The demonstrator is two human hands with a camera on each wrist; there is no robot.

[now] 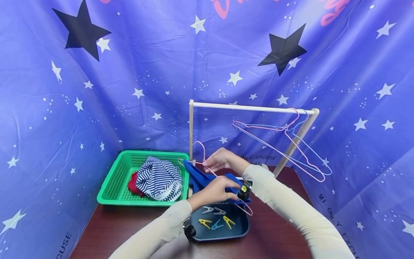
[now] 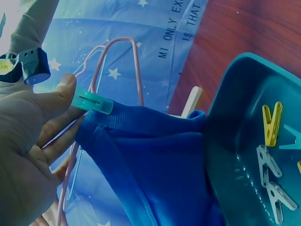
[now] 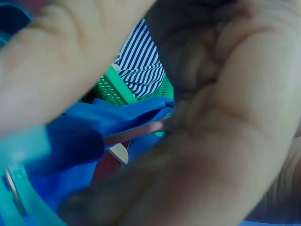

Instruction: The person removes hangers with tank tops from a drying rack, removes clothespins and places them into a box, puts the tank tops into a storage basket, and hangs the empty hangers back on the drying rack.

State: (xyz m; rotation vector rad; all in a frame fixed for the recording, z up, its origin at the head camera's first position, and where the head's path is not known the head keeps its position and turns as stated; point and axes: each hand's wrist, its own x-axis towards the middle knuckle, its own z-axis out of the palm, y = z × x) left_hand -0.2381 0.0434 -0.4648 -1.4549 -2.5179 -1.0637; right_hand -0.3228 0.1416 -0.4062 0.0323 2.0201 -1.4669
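Note:
Blue cloth (image 1: 197, 178) hangs on a pink clothes hanger (image 1: 204, 149), over the table behind the clip tray. A teal clothespin (image 2: 94, 101) sits on the cloth's edge beside the hanger wire. My left hand (image 1: 214, 190) pinches this clothespin, thumb on its outer end. Near the base of the hook, my right hand (image 1: 221, 160) grips the hanger between thumb and fingers. The right wrist view shows its wire (image 3: 134, 133) running into the curled fingers. The left forearm and hand hide part of the cloth in the head view.
At left stands a green basket (image 1: 110, 180) with striped cloth (image 1: 160, 178) and red cloth (image 1: 134, 184). A dark tray (image 1: 223, 237) in front holds several clothespins (image 1: 205, 223). Behind, a rack (image 1: 239, 107) bears a pink hanger (image 1: 305, 158) and a blue hanger (image 1: 318, 154).

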